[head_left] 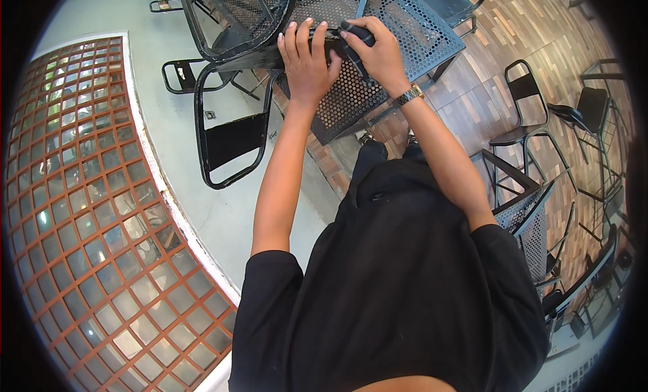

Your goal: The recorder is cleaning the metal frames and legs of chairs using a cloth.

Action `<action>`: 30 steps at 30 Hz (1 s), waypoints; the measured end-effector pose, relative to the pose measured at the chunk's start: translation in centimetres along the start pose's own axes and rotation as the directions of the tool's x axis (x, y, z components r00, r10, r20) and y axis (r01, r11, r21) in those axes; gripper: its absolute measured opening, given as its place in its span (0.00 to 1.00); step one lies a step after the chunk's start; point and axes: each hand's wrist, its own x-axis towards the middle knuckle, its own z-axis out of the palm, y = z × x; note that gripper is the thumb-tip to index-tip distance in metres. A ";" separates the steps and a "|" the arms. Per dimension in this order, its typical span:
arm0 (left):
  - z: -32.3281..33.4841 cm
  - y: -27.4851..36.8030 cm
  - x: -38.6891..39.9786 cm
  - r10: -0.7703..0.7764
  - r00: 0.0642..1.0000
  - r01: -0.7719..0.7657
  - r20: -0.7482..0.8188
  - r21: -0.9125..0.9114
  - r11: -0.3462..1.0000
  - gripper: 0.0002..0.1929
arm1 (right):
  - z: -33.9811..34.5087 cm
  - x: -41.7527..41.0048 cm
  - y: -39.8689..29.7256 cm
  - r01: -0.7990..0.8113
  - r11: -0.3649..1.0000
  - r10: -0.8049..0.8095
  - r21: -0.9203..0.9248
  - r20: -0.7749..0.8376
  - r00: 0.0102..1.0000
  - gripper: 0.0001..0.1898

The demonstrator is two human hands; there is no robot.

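Note:
My right hand (pixel 377 50) is closed around a dark handheld tool (pixel 358 33), perhaps a cutter or scraper; its exact kind cannot be told. The tool meets the worn edge of a black metal furniture part (pixel 273 59), where bare scratched patches show. Fingers spread, my left hand (pixel 309 63) rests on that same edge, just left of the tool. Beneath both hands is a table with a perforated metal top (pixel 349 96). A dark strap or strip (pixel 360 68) hangs below my right hand. A metal-band watch (pixel 409 95) is on my right wrist.
A black metal chair (pixel 233 139) stands at the left, near the pale wall (pixel 217 215) and a window with a reddish-brown grid (pixel 116 210). More chairs (pixel 526 98) and a mesh-topped table (pixel 531 225) stand on the patterned floor (pixel 466 103) at the right.

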 end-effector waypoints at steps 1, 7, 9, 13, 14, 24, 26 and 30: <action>0.0 -0.1 0.0 0.006 1.000 -0.006 0.005 0.000 1.000 0.33 | -0.4 0.1 0.2 -0.013 1.000 0.013 -0.001 0.025 1.000 0.14; -0.3 0.3 0.1 -0.033 0.999 0.033 0.002 -0.015 0.999 0.33 | -0.8 1.0 -0.8 0.176 0.969 -0.162 -0.174 0.091 0.983 0.13; -0.3 0.5 0.2 -0.039 0.999 0.039 0.008 -0.020 0.999 0.33 | -0.3 1.6 -1.7 0.278 0.943 -0.264 -0.185 0.094 0.960 0.12; -0.8 0.1 0.2 -0.014 0.999 0.017 0.033 -0.071 0.997 0.33 | -0.3 1.8 -1.0 0.284 0.953 -0.278 -0.108 0.062 0.959 0.12; -1.0 -0.1 0.1 -0.020 0.999 0.022 0.031 -0.069 0.997 0.33 | -0.5 1.6 -0.8 0.287 0.952 -0.281 -0.106 0.067 0.957 0.12; -3.8 -6.3 0.1 -0.036 0.999 0.035 -0.025 -0.066 0.997 0.40 | 1.7 0.5 -4.3 0.322 0.924 -0.306 -0.205 0.104 0.946 0.13; -4.0 -6.9 0.3 -0.004 1.000 0.004 0.005 -0.106 0.994 0.40 | 2.1 0.5 -4.5 0.401 0.885 -0.382 -0.238 0.122 0.916 0.14; -3.6 -6.6 0.1 -0.008 0.999 0.003 -0.043 -0.115 0.993 0.41 | 1.7 0.2 -4.2 0.373 0.894 -0.353 -0.249 0.123 0.928 0.15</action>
